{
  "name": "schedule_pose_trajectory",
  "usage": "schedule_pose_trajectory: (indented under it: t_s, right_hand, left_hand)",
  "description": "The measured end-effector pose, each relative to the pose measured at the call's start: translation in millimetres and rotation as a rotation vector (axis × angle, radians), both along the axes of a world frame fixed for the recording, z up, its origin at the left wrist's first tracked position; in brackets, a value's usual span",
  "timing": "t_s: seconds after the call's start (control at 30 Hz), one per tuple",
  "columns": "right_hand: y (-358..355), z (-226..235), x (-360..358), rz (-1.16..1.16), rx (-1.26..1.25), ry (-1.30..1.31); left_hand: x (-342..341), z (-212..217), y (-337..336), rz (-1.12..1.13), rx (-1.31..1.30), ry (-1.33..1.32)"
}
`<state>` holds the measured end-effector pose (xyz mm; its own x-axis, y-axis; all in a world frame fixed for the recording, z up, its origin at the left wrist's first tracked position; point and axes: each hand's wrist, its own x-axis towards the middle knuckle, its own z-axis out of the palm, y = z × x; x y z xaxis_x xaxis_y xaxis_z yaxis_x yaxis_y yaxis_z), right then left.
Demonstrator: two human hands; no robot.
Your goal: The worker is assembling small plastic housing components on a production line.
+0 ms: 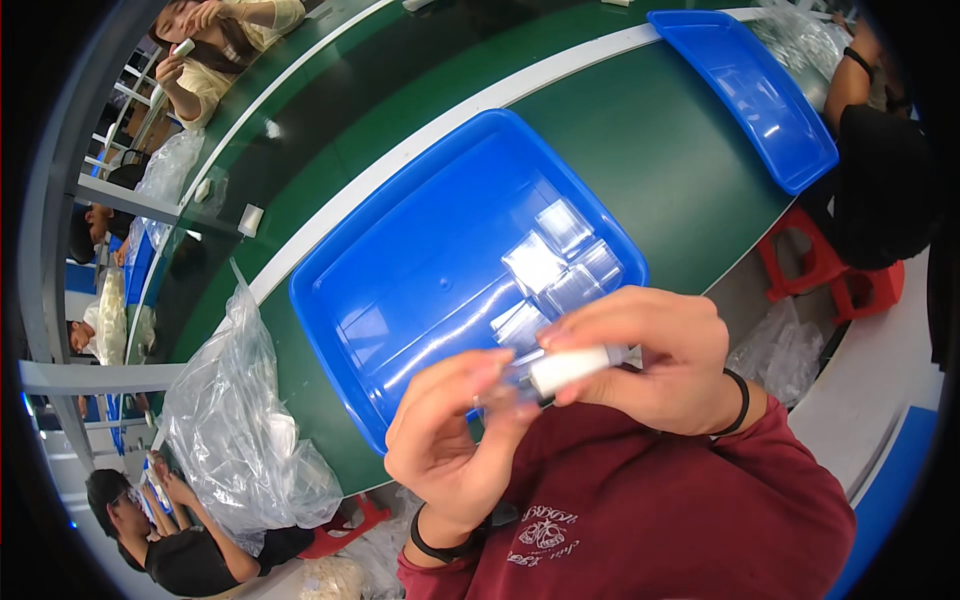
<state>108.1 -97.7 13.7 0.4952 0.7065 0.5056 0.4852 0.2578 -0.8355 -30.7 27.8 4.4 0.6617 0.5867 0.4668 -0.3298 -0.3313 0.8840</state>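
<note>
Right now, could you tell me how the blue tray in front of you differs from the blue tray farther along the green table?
The near blue tray holds several small clear plastic packets; the far blue tray looks bare. The near blue tray lies just beyond the left hand and right hand, which hold a small white cylinder; the far blue tray lies beside another person's arm. Both are shallow, glossy blue plastic on the green table.

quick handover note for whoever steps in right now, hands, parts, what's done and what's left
Left hand: pinching a small clear bag at its mouth.
Right hand: gripping a small white cylindrical part, its end at the bag.
Blue tray on the green table: several filled clear packets lie at its right side.
Big clear plastic bag sits left of the tray.
Done: those packets. Left: the part is not yet fully bagged.
</note>
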Motion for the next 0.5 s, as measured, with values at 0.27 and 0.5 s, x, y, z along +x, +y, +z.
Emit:
schedule_pose_trajectory:
  t_s: [0.27, 0.5]
  right_hand:
    - [-0.2, -22.0, 16.8, 0.112, 0.253, 0.113]
    - [17.8, -20.1, 4.2, 0.141, 0.240, 0.008]
  left_hand:
    - [-2.9, -10.5, 14.6, -0.121, 0.008, -0.116]
    - [7.4, -19.6, 5.2, -0.113, 0.002, -0.142]
